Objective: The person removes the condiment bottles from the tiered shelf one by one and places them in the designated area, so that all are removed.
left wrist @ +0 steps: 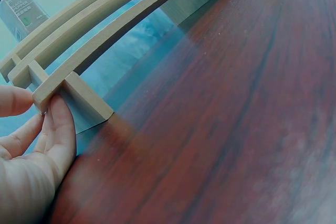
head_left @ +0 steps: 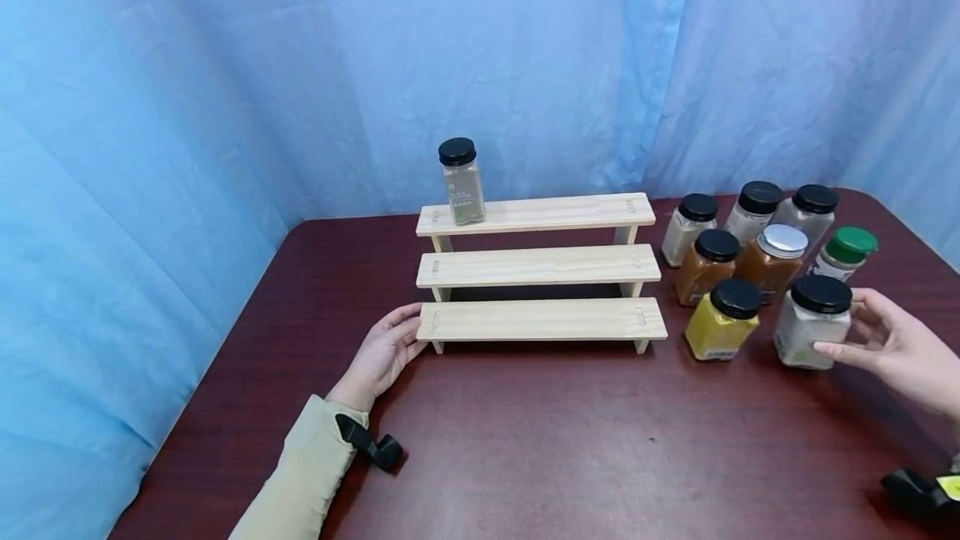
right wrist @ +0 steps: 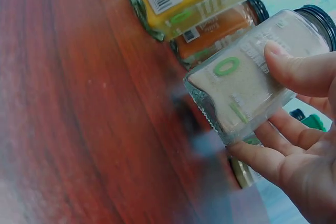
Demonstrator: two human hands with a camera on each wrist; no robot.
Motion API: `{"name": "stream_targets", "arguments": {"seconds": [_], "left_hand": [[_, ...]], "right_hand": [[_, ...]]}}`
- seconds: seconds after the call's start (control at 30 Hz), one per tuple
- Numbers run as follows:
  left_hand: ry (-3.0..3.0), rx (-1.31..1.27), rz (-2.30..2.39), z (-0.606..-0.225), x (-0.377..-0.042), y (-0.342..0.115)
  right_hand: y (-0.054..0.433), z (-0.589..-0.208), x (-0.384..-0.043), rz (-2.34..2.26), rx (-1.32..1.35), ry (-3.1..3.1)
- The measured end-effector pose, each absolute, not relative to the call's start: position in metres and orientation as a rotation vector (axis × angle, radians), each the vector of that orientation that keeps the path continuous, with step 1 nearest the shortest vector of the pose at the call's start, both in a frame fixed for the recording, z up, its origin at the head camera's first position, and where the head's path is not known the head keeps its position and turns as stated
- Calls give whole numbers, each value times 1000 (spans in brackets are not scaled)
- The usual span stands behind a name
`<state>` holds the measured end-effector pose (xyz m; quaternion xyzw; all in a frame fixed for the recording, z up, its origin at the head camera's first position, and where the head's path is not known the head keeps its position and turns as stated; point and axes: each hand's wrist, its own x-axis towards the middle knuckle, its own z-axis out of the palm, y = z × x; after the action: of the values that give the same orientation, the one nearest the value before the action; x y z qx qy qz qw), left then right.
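My left hand grips the left end of the lowest step of a three-tier wooden spice rack. In the left wrist view, the thumb lies on one side of the board's end and the fingers on the other. At the right, my right hand holds a square glass spice jar of pale powder with a black lid. Its thumb presses the jar's front face and the fingers reach round behind and under it. A black pepper jar stands upright on the rack's top step, at its left end.
Several more spice jars crowd the table's right side. Among them are a yellow one, an orange-brown one, a silver-lidded one and a green-lidded one. Blue curtains hang behind the dark red table.
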<state>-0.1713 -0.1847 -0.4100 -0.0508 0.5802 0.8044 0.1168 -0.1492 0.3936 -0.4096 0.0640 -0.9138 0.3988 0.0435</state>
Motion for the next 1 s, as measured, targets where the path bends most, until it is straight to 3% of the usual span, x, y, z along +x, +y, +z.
{"name": "stream_targets", "arguments": {"seconds": [1.0], "left_hand": [[1712,-143,2353,-409,-170,-184]], "right_hand": [[397,-410,-157,1097,48,-2903]]}}
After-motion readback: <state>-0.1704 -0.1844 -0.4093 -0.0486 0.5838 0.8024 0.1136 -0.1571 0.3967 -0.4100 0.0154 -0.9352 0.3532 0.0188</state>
